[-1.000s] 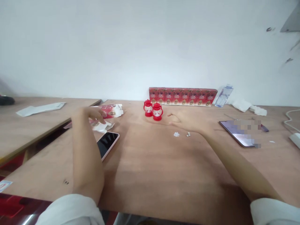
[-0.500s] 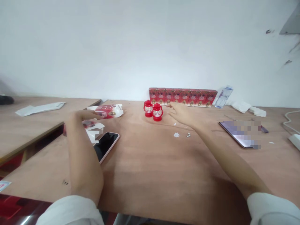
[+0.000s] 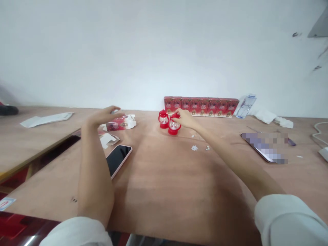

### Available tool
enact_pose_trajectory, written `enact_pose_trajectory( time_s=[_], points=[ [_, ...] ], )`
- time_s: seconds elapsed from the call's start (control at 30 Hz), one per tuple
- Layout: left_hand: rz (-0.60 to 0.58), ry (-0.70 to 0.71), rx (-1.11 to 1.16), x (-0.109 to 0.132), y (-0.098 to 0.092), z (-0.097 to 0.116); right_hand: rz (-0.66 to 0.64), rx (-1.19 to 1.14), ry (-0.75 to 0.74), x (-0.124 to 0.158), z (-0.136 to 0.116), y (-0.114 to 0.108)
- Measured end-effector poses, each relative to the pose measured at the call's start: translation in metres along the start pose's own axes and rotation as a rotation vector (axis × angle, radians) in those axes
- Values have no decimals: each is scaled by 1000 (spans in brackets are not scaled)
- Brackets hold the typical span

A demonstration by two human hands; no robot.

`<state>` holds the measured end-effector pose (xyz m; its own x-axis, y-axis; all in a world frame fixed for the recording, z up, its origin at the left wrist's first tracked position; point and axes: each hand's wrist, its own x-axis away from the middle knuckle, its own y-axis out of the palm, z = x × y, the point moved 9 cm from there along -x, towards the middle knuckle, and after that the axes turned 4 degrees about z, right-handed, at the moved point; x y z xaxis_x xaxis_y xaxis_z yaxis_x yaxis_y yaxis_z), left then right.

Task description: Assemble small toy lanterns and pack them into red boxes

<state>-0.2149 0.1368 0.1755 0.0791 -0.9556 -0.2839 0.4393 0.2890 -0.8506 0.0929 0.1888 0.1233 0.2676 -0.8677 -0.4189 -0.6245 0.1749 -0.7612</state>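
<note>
Two small red lanterns with clear middles stand side by side at the back middle of the table. My right hand [image 3: 186, 119] has its thumb and fingers closed around the top of the right lantern [image 3: 174, 131], while the left lantern [image 3: 163, 125] stands free beside it. Over on the left, my left hand [image 3: 106, 115] is raised with its fingers apart and nothing visible in them. Just below that hand lies a flattened red printed carton [image 3: 119, 123] with white flaps. An opened carton with white flaps [image 3: 107, 139] lies nearer, partly hidden by my left forearm.
Behind the lanterns, several red boxes [image 3: 203, 107] stand in a row against the wall, with a clear bottle [image 3: 246, 106] at their right end. A phone [image 3: 119, 160] lies by my left forearm. White scraps [image 3: 194, 148], button cells [image 3: 207, 148] and a tablet [image 3: 265, 148] are on the right.
My right hand has moved left from beside the lanterns onto the right one's top. My left hand has lifted off the red carton, and the opened carton below it has shifted.
</note>
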Motion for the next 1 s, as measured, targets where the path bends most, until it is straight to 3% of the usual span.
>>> enact_pose_trajectory(
  time_s=[0.07, 0.1, 0.23, 0.3, 0.37, 0.43, 0.6, 0.77, 0.9, 1.0],
  points=[
    [-12, -13, 54, 0, 9, 30, 90, -222, 106, 9, 9, -14],
    [-43, 45, 114, 2, 21, 53, 125, -369, 166, 15, 16, -19],
    [-240, 238, 579, 26, 101, 137, 219, -877, 342, 43, 40, -22],
    [-314, 164, 790, 44, 146, 152, 233, -929, 358, 61, 49, -17],
    [-318, 3, 955, 63, 184, 147, 197, -847, 322, 83, 51, -8],
    [-270, -38, 1002, 81, 205, 140, 180, -652, 238, 105, 47, -1],
    [-131, 7, 968, 109, 212, 121, 362, -236, -17, 149, 22, -4],
    [-24, 93, 829, 112, 201, 119, 422, -20, -184, 161, 1, -3],
    [76, 132, 788, 111, 194, 118, 492, -134, -204, 161, 7, -10],
    [143, 89, 811, 108, 193, 108, 582, -419, -7, 157, 39, -14]
  ],
)
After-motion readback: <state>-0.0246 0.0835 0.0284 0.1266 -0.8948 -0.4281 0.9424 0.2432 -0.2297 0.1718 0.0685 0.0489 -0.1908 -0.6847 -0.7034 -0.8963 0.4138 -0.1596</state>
